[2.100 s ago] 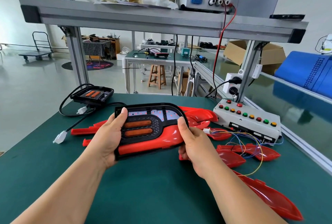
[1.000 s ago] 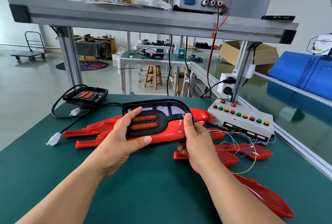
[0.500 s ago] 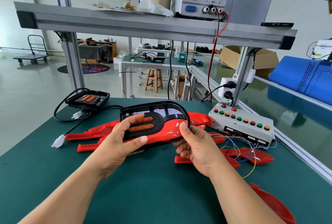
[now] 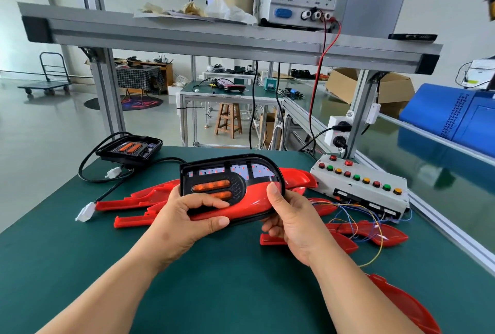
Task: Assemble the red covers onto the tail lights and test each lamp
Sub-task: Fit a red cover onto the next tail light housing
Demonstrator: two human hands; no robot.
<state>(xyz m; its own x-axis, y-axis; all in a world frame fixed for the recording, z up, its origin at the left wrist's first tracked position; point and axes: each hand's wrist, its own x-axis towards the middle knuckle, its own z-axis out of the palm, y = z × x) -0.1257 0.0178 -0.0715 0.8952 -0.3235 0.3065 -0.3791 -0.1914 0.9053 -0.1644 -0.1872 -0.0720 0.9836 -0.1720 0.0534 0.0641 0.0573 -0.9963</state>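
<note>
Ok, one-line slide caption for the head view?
Left hand and right hand hold a tail light with a red cover on it above the green bench.

fingers (image 4: 269,232) of the right hand (image 4: 293,226) mostly hide behind the tail light (image 4: 230,173); the frame crops one red cover (image 4: 401,304).

Tail light (image 4: 230,183) in both hands
</note>
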